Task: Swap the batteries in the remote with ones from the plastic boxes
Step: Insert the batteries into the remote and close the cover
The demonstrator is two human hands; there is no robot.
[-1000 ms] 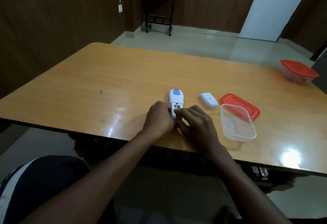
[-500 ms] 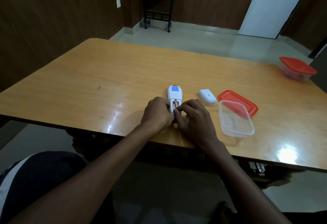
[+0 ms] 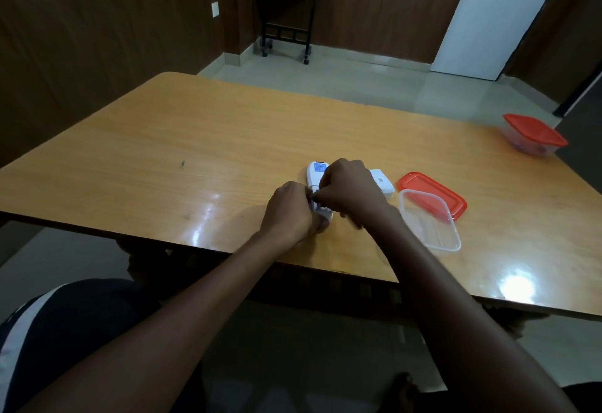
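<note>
Since half a second ago the right hand [image 3: 353,189] has shifted up and across the remote [image 3: 315,175], so that it now covers the middle of the white body and hides part of the battery cover [image 3: 381,181] lying beyond it; before, that cover lay fully in sight. Its fingertips are pinched together at the open battery bay, against the left hand's thumb, but whether they hold a battery is hidden. The left hand [image 3: 291,214] has stayed at the remote's near end, curled round it and clamped on the casing, pinning it to the table [image 3: 163,152].

Only the far end of the remote with its blue label and a sliver of the near end show between the hands. It lies back-side up near the table's front edge, roughly in the middle, much where it lay earlier.

Just right of the hands stands the clear plastic box [image 3: 430,222], open, with its red lid [image 3: 433,194] lying flat behind it and partly seen through its wall. Both are placed as before. I cannot tell whether anything lies in the box. Well apart, at the far right corner, sits a second box [image 3: 534,135] with its red lid on.
</note>
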